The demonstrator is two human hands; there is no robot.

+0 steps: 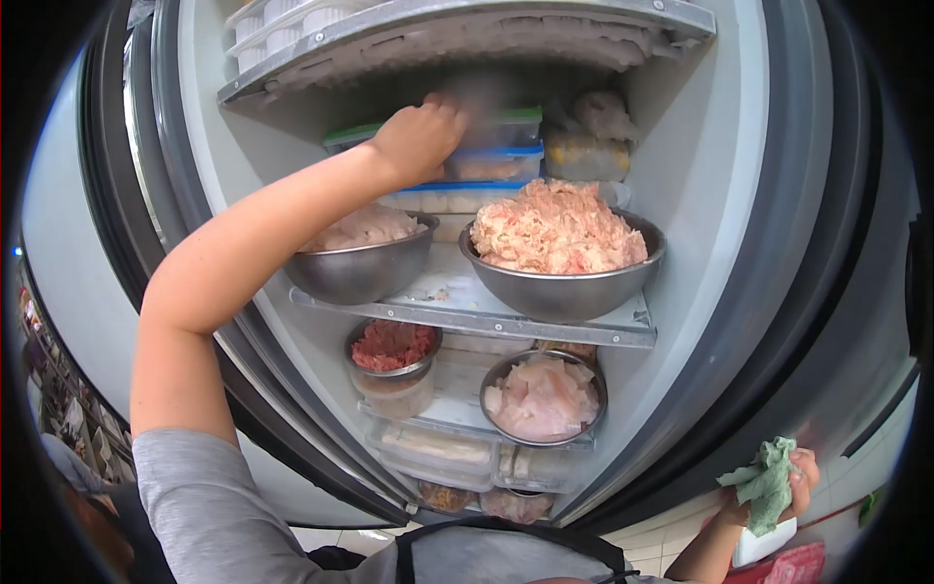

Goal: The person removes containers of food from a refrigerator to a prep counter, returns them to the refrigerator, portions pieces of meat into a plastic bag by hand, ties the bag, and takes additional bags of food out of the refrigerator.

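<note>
Inside a fridge, my left hand (420, 138) reaches to stacked lidded containers at the back of the upper shelf. Its fingers are curled at the green-lidded container (516, 125), above a blue-lidded one (496, 164); what they hold, if anything, is hidden. Below my forearm stands a metal bowl of pale meat (360, 265). To its right is a large bowl (559, 290) heaped with pinkish minced meat (555, 229). Out at the lower right, my right hand (800, 485) is closed on a green cloth (769, 487).
A frosted shelf (467, 39) hangs above. The lower shelf holds a bowl of red meat (392, 346) and a bowl of pale slices (543, 397), with clear containers (433, 456) beneath. Part of a person (97, 516) shows at lower left.
</note>
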